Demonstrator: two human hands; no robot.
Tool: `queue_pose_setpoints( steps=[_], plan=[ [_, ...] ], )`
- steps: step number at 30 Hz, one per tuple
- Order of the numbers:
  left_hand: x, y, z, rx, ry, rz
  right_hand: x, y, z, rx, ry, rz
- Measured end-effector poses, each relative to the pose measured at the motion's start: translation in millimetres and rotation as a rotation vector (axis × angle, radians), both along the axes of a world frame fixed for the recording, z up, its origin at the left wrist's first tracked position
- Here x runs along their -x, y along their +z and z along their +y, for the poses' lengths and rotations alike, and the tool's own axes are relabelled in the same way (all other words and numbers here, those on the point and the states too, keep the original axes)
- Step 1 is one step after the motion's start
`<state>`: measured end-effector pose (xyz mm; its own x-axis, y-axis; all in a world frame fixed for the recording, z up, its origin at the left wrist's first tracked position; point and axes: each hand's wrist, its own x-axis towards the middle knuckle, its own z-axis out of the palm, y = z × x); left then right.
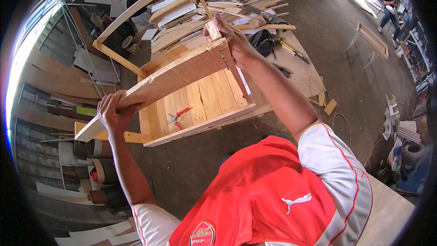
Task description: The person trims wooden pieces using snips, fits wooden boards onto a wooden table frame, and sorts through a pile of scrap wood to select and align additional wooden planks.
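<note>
My left hand (114, 109) is closed around a long wooden board (175, 70) near its left end. The board slants up across a wooden frame with a slatted panel (200, 98). Near the board's upper right end, two nails show in the wood. My right hand (233, 41) grips a short wooden block (212, 31) with a rough face at that corner; whether it is joined to the board I cannot tell. Red-handled pliers (178, 117) lie on the slats inside the frame, jaws to the left. Wooden legs with a crossbar (141, 4) rise from the frame's far left.
A large pile of wood offcuts (218, 0) lies beyond the frame. On the plywood tabletop (296, 75) are a black bag (262, 42) and a yellow tool (293, 51). One person (136, 0) is at the upper left, another (390, 16) at the far right near a wooden trestle (371, 41).
</note>
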<state>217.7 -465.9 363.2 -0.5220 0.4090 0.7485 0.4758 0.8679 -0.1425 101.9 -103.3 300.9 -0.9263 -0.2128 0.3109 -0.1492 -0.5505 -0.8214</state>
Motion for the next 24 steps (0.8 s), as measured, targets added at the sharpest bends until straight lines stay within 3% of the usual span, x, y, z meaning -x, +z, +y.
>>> queue_pose_setpoints(
  steps=[5, 12, 18, 21, 24],
  plan=[
    [-1, 2, 2, -0.007, -0.013, -0.01, -4, -10, 1, 0.009, -0.072, 0.035],
    [-2, 3, 3, -0.016, 0.013, -0.041, -24, -14, -2, -0.117, -0.343, 0.384],
    [0, -2, -2, 0.001, 0.027, -0.016, -31, -2, -1, -0.3, -0.456, 0.313],
    [0, -2, -2, -0.004, 0.027, -0.017, -34, 5, 3, -0.438, -0.582, 0.392],
    [1, -2, -1, -0.008, 0.015, -0.014, -28, 6, 0, -0.405, -0.706, 0.524]
  ],
)
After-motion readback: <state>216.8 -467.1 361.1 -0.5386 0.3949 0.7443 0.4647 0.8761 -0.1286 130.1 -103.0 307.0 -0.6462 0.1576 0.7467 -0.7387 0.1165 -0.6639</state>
